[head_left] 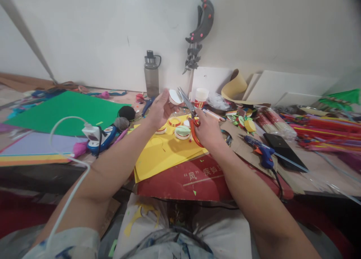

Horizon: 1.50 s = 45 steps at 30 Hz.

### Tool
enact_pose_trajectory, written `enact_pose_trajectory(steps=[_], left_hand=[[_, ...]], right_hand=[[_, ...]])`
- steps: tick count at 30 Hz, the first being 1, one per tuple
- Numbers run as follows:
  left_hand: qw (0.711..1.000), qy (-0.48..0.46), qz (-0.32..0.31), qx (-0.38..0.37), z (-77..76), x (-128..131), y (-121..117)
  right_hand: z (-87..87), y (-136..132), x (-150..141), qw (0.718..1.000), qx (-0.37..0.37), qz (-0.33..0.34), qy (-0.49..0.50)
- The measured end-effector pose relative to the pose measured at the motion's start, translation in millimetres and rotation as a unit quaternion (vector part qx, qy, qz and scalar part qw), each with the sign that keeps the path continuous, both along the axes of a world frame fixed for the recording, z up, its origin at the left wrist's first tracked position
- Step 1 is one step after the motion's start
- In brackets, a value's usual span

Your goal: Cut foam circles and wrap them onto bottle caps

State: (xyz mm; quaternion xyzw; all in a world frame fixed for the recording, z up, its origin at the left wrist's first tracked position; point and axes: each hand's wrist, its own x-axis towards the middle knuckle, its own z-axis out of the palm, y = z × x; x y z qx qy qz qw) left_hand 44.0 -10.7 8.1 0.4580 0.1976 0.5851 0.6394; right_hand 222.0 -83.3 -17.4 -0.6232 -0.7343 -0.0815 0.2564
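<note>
My left hand (159,110) is raised over the table and pinches a small round white paper piece (175,97). My right hand (207,131) grips red-handled scissors (189,112), fingers through the loops, blades open and pointing up-left at the round piece. Below both hands lies a yellow paper sheet (160,153) with cut holes, carrying several small paper rings with red and yellow rims (182,132).
Green sheet (56,110) and stacked coloured sheets at left, blue glue gun with white cable (98,138). Another blue glue gun (261,153) and black phone (283,150) at right, coloured sticks (324,131) beyond. Water bottle (151,74) and paper cup (200,98) by the wall. Red sheet (191,180) at the front edge.
</note>
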Motion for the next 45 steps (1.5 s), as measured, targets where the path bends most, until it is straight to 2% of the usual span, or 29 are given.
enact_pose_trajectory(steps=[7, 12, 28, 38, 45], left_hand=[[1.000, -0.016, 0.012, 0.013, -2.5, -1.1, 0.2], [1.000, 0.013, -0.016, 0.005, -4.7, 0.4, -2.1], [0.999, -0.038, -0.022, -0.031, 0.1, -2.4, 2.3], [0.999, -0.041, -0.011, -0.017, -1.4, -3.3, 0.6], [0.999, -0.020, -0.034, -0.023, -6.9, 0.8, -2.5]], right_hand=[[-1.8, 0.9, 2.0, 0.999, 0.015, 0.019, 0.027], [-1.6, -1.0, 1.9, 0.999, 0.041, 0.007, 0.030], [3.8, -2.6, -1.8, 1.000, -0.016, -0.003, 0.001], [1.7, -1.7, 0.3, 1.000, 0.002, 0.009, 0.015], [-0.1, -1.7, 0.9, 1.000, 0.017, -0.004, 0.013]])
